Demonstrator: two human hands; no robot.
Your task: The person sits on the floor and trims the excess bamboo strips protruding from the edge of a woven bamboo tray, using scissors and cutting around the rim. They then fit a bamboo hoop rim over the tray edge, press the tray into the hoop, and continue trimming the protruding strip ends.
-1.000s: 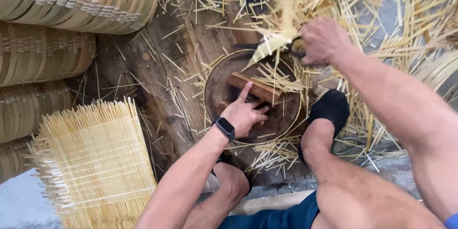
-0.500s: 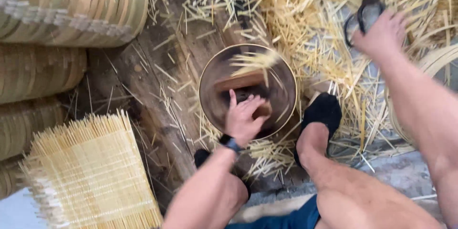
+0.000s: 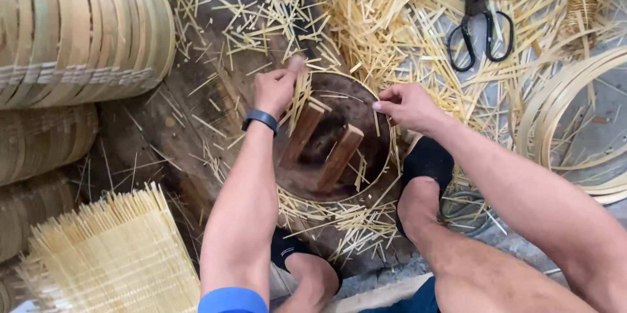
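Observation:
A round bamboo hoop (image 3: 340, 78) lies on a dark wooden work surface (image 3: 163, 137), with two wooden blocks (image 3: 302, 134) leaning side by side inside it. My left hand (image 3: 277, 88) is at the hoop's upper left rim, pinching a few thin bamboo strips (image 3: 298, 99) that hang down over the rim. My right hand (image 3: 409, 105) is at the right rim with its fingers curled on the edge. Black scissors (image 3: 480, 22) lie apart on the loose strips at the top right, and neither hand touches them.
Stacks of bamboo rings (image 3: 78, 32) fill the left side. A woven bamboo mat (image 3: 111, 257) lies at the bottom left. Loose hoops (image 3: 562, 117) sit at the right. Cut bamboo slivers (image 3: 366, 6) litter the floor. My black-shod foot (image 3: 428, 159) rests beside the hoop.
My right hand carried the scissors up to the top right, left them there and came back to the hoop's right rim. My left hand moved from inside the hoop to its upper left rim.

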